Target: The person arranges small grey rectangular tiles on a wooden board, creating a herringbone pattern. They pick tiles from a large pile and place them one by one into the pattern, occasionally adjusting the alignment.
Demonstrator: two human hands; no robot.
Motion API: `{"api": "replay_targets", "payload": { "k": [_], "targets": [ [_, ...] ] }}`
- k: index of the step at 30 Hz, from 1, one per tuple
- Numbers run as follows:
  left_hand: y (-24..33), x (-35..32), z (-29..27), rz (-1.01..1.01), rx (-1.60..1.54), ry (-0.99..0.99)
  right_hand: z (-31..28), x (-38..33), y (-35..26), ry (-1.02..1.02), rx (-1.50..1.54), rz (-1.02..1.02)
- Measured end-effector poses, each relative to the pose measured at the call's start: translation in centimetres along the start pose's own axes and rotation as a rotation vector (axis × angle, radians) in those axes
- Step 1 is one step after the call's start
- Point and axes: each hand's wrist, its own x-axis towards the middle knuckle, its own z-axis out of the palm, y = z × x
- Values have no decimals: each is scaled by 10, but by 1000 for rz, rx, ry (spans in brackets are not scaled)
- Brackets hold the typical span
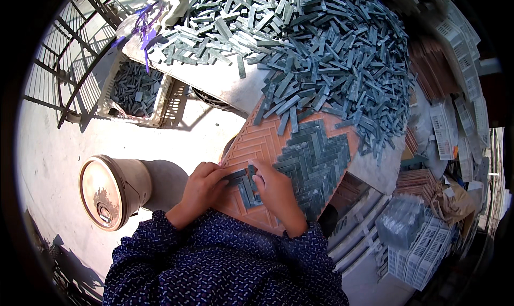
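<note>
Head view: crate (172, 99) holds grey tile strips (135, 91); bucket (115, 191) lies beside.

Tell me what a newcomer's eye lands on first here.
A huge heap of grey-green stone strips covers the table at top. Below it, both hands, left and right, press strips into an orange herringbone mould tray, already part-filled on its right side. A tipped bucket lies at left.
</note>
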Motion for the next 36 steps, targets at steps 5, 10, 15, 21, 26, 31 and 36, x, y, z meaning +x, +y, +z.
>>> {"api": "replay_targets", "payload": {
  "k": [5,10,15,21,26,31,36],
  "targets": [
    [2,0,-3,-11,-11,-10,-1,-1,3,-17,-108,-125],
    [-3,0,5,55,3,7,-4,0,5,-66,-171,-240],
    [0,7,4,123,130,-42,-4,1,-1,-23,-206,-218],
    [11,47,-3,59,55,10,-12,23,10,230,-138,-136],
    [16,122,21,-9,92,134,-23,65,13,448,-330,-126],
    [32,128,15,32,144,43,-25,78,8,440,-623,69],
    [8,118,26,-73,85,153,-23,76,11,371,-453,182]
  ]
}}
